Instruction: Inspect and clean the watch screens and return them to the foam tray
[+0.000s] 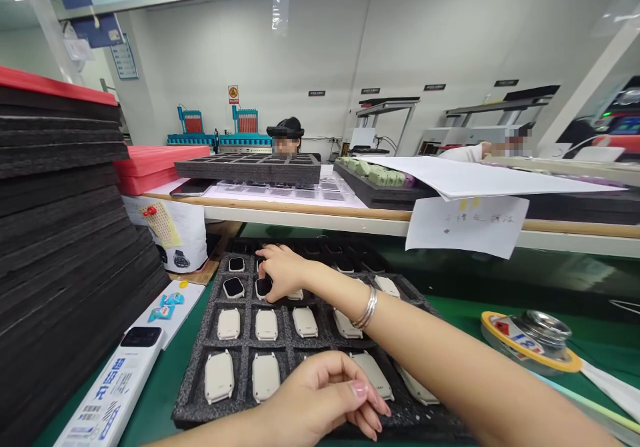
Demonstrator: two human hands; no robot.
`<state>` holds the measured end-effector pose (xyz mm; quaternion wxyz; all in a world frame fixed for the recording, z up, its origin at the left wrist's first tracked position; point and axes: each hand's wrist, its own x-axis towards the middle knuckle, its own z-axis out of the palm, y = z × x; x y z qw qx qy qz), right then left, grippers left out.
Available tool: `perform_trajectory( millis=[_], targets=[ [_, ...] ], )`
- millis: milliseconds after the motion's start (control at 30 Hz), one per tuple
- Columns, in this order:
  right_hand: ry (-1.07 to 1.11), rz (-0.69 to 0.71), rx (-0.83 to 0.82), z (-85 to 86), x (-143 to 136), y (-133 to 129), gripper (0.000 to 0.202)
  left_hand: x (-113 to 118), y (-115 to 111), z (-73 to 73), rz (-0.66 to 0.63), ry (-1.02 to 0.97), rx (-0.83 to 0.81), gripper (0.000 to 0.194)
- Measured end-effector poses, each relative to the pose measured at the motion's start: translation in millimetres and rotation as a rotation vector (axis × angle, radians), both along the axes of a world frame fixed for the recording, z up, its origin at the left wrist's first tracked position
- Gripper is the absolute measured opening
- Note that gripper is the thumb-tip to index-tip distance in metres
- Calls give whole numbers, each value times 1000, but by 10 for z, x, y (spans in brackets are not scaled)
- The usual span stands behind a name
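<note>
The dark-screened watch case (263, 290) lay face up in a compartment of the foam tray (193, 384), its long axis running roughly away from the wearer. The right hand (285, 272) bent over it, thumb at the near edge and a finger at the far side; whether it was pinched or merely touched, I could not tell. The left hand (330, 394), nearer the wearer, was loosely curled with nothing visible in its grasp.

Nearer than the right hand's grip, cream watch cases (267, 325) lay back up, smooth and round-cornered, with small lugs at their ends and their long axes also running away. The tray was speckled, grainy black foam; both arms hid several compartments, and the markings on the backs were too small to read.

Left of the grip stood a printed white carton (107, 387) and, beyond it, a tall stack of black foam trays (60, 220), cut off by the frame. A shiny metal bangle (369, 307) ringed the right wrist. Well to the right lay a yellow-rimmed reel (530, 344).
</note>
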<state>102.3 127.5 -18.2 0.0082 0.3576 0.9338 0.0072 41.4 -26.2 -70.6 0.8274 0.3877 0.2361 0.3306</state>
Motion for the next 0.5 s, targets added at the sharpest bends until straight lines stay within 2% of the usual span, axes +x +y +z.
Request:
perform_trajectory(
  millis=[167, 233, 333, 400, 500],
  targets=[
    [-66, 75, 31, 205, -257, 57, 39, 51, 39, -133, -29, -28, 25, 56],
    [-68, 109, 28, 206, -392, 58, 43, 79, 66, -203, -52, -43, 38, 59],
    [-79, 155, -9, 140, -560, 92, 36, 109, 101, -275, -64, -63, 57, 62],
    [-72, 168, -35, 123, -615, 166, 32, 116, 111, -283, -70, -54, 58, 64],
    [-40, 130, -53, 184, -638, 350, 32, 122, 111, -252, -85, -17, 54, 69]
  ],
)
